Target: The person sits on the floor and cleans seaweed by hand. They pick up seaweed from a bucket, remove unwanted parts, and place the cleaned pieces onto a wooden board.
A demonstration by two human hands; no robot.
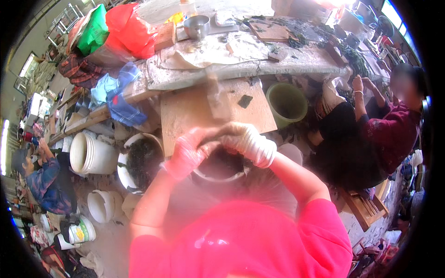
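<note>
My left hand [189, 151] and my right hand [245, 142] wear pale knitted gloves and meet at the fingertips in front of me. Curled fingers hide whatever may lie between them, so I cannot tell if they hold anything. Just below the hands is a round bucket [224, 172] with a dark inside, between my legs. Beyond my fingers lies a wooden board [184, 111], tilted against the bench. A blurred wooden block [219, 100] stands on it, and a flat dark piece [245, 101] lies to its right.
A green bucket [287, 104] stands right of the board; a bucket of dark material [142, 163] and a white bucket [94, 154] are left. The cluttered bench [250, 69] bears a metal bowl [197, 27]. One person [389, 132] sits at right, another [48, 180] at left.
</note>
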